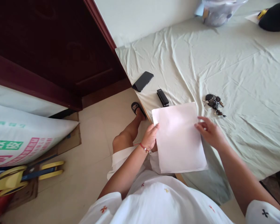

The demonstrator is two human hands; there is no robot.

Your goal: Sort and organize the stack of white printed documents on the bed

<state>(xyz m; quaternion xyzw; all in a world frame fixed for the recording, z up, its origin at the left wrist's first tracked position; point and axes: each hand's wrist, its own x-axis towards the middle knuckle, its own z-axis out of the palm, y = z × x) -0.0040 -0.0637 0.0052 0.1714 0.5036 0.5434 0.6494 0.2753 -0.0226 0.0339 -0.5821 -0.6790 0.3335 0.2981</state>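
Note:
A stack of white paper (pixel 179 140) is held in front of me, over my lap and the table's front edge. My left hand (pixel 151 136) grips its left edge, with the thumb on top. At the right edge, my right hand (pixel 208 130) has its thumb and index finger closed on the paper's side. A black stapler (pixel 162 97) lies on the table just beyond the paper's top edge. To the right, beyond my right hand, is a bunch of keys (pixel 214 102). How many sheets are in the stack I cannot tell.
A black phone (pixel 143 81) sits near the left edge of the cloth-covered table (pixel 242 68). At the back are a clear plastic tub (pixel 216 15) and a dark object (pixel 275 17). Left are a dark red door (pixel 49 43), a large white sack (pixel 25 133) and yellow slippers (pixel 11 182).

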